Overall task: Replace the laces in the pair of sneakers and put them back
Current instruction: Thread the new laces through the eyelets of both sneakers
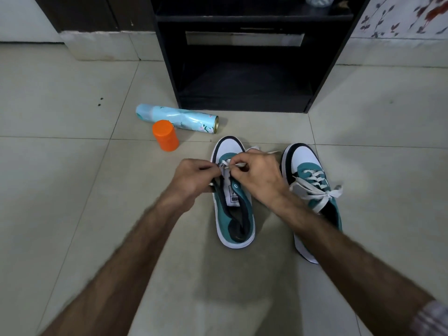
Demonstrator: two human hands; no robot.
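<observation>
Left hand point(191, 177): fingers curling tight, pinching the white lace point(224, 164) at the lowest eyelets.
Right hand point(258, 174): fingers pinching the lace's other side, likely feeding it through.
Unlaced sneaker point(234, 202): lying on the floor between the hands.
Laced sneaker point(312, 187): sitting just right, bow tied.
Beyond: orange cap point(166, 135), spray can point(178, 117), black shelf point(242, 93) probably awaiting the pair.

A pale-blue spray can point(177, 118) lies on the tiled floor point(60, 170) beside an orange-capped container point(165, 135), before a black cabinet point(244, 69).
</observation>
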